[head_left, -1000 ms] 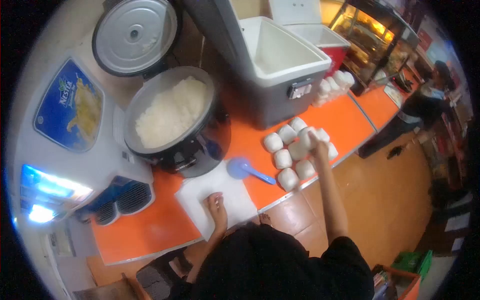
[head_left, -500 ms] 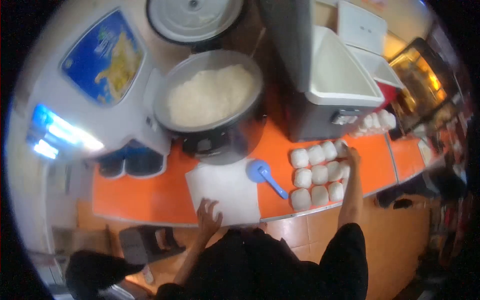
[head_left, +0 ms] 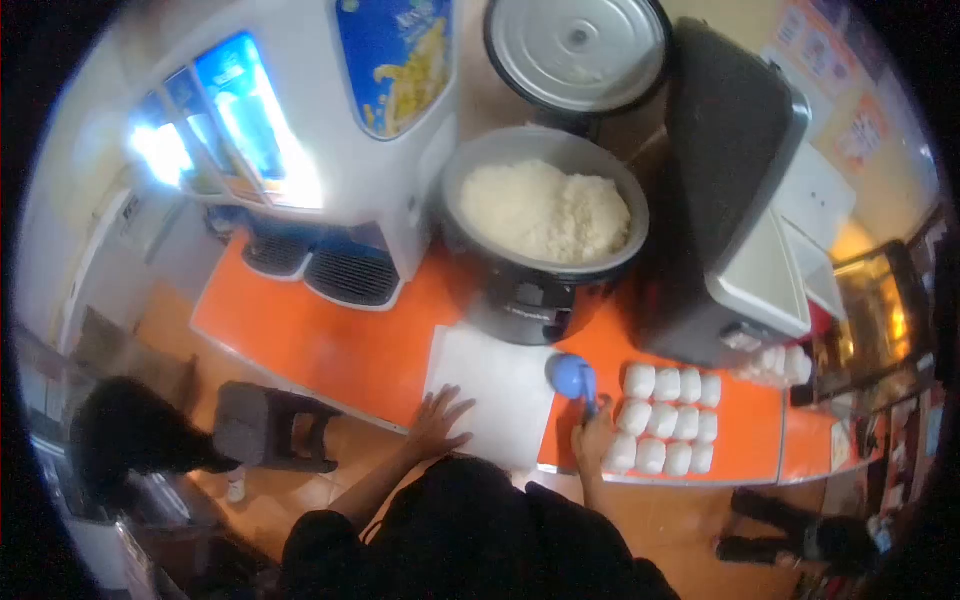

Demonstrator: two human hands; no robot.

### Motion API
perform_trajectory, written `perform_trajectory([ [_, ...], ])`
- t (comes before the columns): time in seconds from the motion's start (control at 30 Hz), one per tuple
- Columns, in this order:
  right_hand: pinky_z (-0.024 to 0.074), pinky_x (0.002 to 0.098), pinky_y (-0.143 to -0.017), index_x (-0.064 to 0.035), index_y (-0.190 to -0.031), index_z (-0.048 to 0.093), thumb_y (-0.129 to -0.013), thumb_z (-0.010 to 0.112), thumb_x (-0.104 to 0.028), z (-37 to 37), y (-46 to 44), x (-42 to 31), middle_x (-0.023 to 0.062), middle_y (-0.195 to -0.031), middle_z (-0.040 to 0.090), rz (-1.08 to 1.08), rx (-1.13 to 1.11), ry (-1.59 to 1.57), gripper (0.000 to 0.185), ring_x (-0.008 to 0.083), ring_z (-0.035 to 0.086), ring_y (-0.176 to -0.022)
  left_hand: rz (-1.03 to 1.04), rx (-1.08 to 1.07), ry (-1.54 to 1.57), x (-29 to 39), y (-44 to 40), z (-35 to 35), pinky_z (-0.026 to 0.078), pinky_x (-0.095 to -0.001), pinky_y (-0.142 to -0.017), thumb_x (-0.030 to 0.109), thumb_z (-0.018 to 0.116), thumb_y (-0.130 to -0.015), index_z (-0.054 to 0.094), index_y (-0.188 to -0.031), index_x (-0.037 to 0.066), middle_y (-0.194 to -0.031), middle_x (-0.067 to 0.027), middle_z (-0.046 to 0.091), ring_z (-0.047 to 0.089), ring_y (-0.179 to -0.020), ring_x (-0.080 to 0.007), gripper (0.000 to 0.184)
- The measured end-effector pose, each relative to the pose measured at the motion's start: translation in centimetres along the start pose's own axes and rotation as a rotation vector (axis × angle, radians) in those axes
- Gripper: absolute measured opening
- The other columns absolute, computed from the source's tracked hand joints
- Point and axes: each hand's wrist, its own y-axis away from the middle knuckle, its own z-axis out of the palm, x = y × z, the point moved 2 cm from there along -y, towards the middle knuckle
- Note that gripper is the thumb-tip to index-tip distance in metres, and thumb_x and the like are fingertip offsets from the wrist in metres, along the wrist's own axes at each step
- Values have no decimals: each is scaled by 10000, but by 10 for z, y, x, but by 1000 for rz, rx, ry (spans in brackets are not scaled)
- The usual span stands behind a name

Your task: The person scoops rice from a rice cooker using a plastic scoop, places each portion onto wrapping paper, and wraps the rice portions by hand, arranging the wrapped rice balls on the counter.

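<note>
Visibility: the dark lens border cuts off the outer field. The drink dispenser (head_left: 400, 160) is cropped at the top. The interior of the grey cooler (head_left: 690, 290) is largely hidden behind its raised lid (head_left: 730, 140); its contents cannot be determined. The end of the scoop's handle is concealed by the right hand (head_left: 594, 440). Detail inside the lit display case (head_left: 870, 310) is blurred. A person (head_left: 830, 540) is partly visible at lower right.

Containers: the rice cooker (head_left: 520, 295) stands uncovered on the orange counter (head_left: 340, 350). Its inner pot (head_left: 460, 215) holds white rice (head_left: 545, 210), heaped unevenly. A round metal lid (head_left: 575, 55) is located behind the pot.

Items: the blue scoop (head_left: 568, 376) is at the right edge of the white paper (head_left: 490, 400), between the paper and the white bundles (head_left: 662, 420). The bundles are arranged in three rows of four. Additional bundles (head_left: 785, 366) are positioned beside the cooler.

Grip, right hand: fingers closed around the scoop's handle. Grip, left hand (head_left: 437, 422): fingers spread wide and apart, at the left edge of the paper; contact pressure cannot be determined.
</note>
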Motion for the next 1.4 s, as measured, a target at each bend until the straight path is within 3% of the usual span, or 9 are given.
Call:
perform_trajectory([
  [0.1,462,417,-826,41,-1242,438,-943,583,-266,-53,-3,-70,253,-1081,593,-339,440,-52,452,354,596,-943,48,-2,0,-10,-4,-1,171,-585,-1139,514,615,-843,359,-1461,249,-1518,-150,291,206,-1433,-364,720],
  [0.23,484,367,-723,24,-1221,471,-963,568,-275,-125,-72,-160,197,-908,651,-383,516,-467,406,350,634,-794,68,-53,40,-17,-8,-3,151,-584,-1144,517,610,-850,352,-1464,218,-1513,-156,287,204,-1433,-356,730],
  [0.3,491,403,-675,-2,-1202,538,-949,577,-293,-158,-112,-232,212,-880,669,-678,430,-80,387,412,650,-778,41,5,139,-22,-16,-9,146,-580,-1142,511,598,-868,329,-1467,166,-1505,-174,265,184,-1431,-368,742],
  [0.37,507,437,-657,-26,-1136,610,-927,573,-276,-155,-147,-299,235,-916,666,-655,260,276,327,443,648,-818,-26,164,313,-10,-41,-30,151,-573,-1136,504,578,-896,287,-1473,99,-1492,-205,226,146,-1426,-393,763],
  [0.47,541,456,-681,-23,-998,656,-884,550,-203,-79,-241,-336,198,-921,679,-750,142,658,238,385,677,-802,30,568,424,42,-101,-109,118,-559,-1114,452,623,-891,173,-1464,-14,-1450,-248,169,117,-1382,-421,865],
  [0.57,558,443,-698,-26,-904,672,-849,553,-165,-12,-282,-362,183,-916,686,-821,131,749,192,347,691,-804,38,880,463,88,-150,-160,102,-573,-1089,444,674,-847,132,-1462,-40,-1419,-246,170,100,-1359,-441,952],
  [0.7,562,427,-683,-15,-858,665,-817,574,-160,32,-311,-379,188,-894,685,-922,137,810,177,339,695,-798,-11,1040,518,96,-175,-156,127,-570,-1084,414,681,-823,237,-1459,0,-1423,-259,211,141,-1347,-489,879],
  [1.2,545,448,-656,-26,-961,624,-773,571,-153,6,-268,-418,177,-777,684,-1331,-111,936,233,336,691,-727,100,977,610,93,-175,-158,178,-543,-1082,311,701,-794,323,-1395,31,-1416,-219,234,173,-1357,-448,763],
  [1.4,540,461,-682,-55,-1027,622,-812,568,-177,-12,-231,-389,182,-793,687,-1154,-353,953,253,361,686,-776,85,1003,525,95,-170,-160,164,-554,-1095,278,710,-780,283,-1404,7,-1404,-219,229,178,-1337,-435,804],
])
